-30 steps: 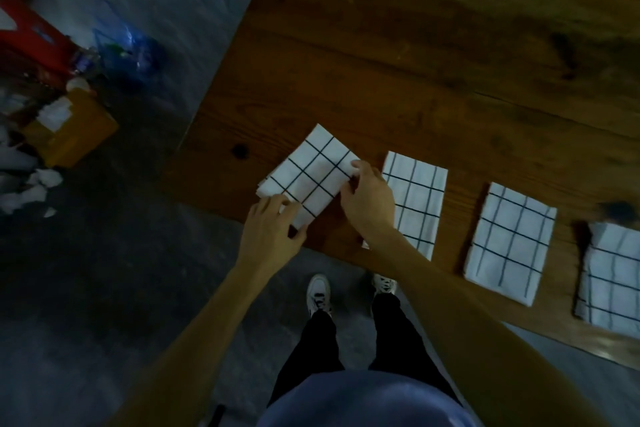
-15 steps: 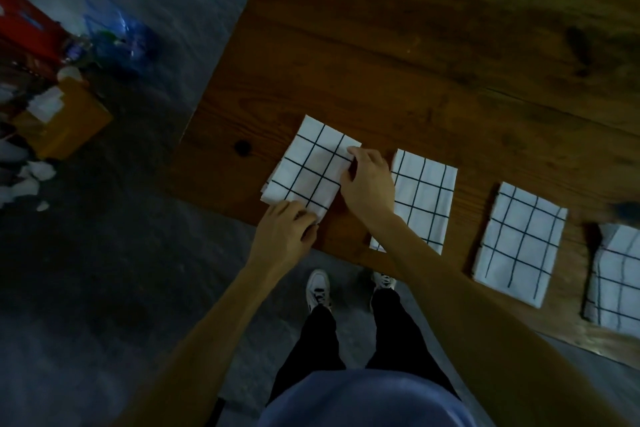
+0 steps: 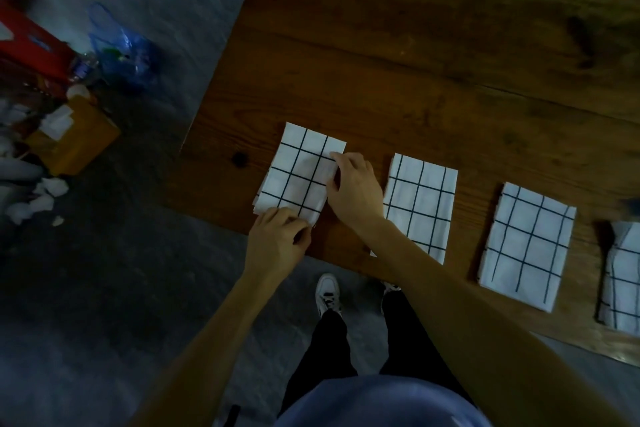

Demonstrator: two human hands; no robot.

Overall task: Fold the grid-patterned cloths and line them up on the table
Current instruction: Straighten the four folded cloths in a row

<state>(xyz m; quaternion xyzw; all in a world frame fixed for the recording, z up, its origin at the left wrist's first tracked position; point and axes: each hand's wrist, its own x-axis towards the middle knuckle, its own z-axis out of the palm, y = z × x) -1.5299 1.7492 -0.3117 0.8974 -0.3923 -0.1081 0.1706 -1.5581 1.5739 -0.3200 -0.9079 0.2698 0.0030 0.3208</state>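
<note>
The folded cloth (image 3: 300, 174) at the left end of the row, near the table (image 3: 415, 87) edge, looked light, limp, easily skewed; corners seemed best for holding. White, thin black grid. Left hand (image 3: 277, 243) pinched its near corner, right hand (image 3: 353, 189) gripped its right edge.

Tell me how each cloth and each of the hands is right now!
Leftmost folded white grid-patterned cloth: flat on the table, both hands on it.
Second folded grid cloth: flat, untouched.
Third folded grid cloth: flat, untouched.
Fourth grid cloth: partly out of frame, looks rumpled.
Left hand: fingers curled at the leftmost cloth's near edge.
Right hand: pinching its right edge.
Brown wooden table: bearing all four cloths.
</note>
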